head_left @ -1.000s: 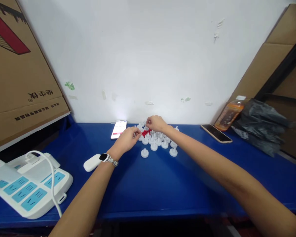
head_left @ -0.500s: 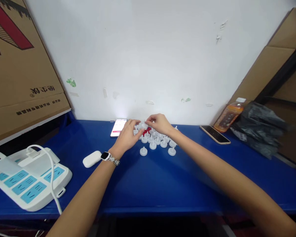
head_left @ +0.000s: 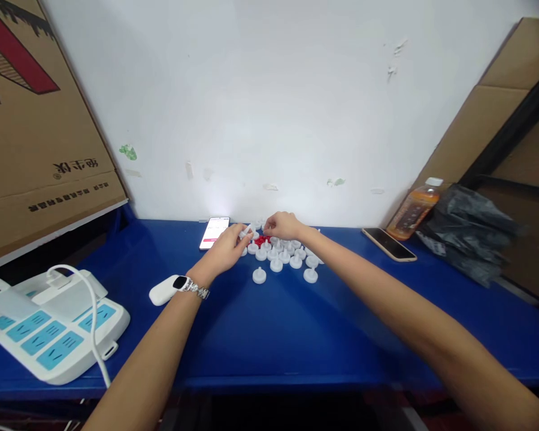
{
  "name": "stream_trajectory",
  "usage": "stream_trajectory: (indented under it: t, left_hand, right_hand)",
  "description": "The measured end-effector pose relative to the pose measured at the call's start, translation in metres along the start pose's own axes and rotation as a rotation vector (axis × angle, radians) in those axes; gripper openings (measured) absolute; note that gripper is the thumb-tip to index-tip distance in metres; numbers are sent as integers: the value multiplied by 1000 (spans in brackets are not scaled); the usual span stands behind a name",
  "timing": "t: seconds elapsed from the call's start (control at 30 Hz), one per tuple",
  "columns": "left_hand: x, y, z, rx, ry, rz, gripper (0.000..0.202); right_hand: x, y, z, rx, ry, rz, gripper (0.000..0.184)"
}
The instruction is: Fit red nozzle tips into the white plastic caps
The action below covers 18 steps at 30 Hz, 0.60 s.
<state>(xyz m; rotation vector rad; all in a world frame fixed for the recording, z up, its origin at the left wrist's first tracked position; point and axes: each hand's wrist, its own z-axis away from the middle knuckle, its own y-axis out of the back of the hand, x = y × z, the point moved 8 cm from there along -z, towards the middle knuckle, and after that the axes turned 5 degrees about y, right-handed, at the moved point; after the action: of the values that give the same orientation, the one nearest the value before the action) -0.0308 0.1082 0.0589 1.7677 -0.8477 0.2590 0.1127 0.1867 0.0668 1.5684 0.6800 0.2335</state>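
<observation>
A cluster of small white round plastic pieces lies on the blue table near the wall, with small red pieces among them. My left hand, with a watch on the wrist, pinches one white piece at the cluster's left edge. My right hand is over the back of the cluster with fingers pinched together; what they hold is too small to make out. Two white pieces sit apart at the front of the cluster.
A lit phone lies by the wall left of the cluster, a dark phone to the right. A white case, a power strip, an orange bottle, a black bag and cardboard boxes surround the work spot.
Both hands stayed over the cluster. My left hand drew back slightly to the left with a white piece in its fingertips. The view shifted a little.
</observation>
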Motion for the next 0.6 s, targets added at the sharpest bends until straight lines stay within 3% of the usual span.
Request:
stream_trajectory:
  t: [0.3,0.6]
  left_hand:
    - [4,-6,2,-18,-30,-18,34]
    - [7,-7,3,-36,-25,1,34]
  right_hand:
    - [-3,-20,-22,-217,-30,173,13]
    - [-3,-20,-17,-167,20,129,16]
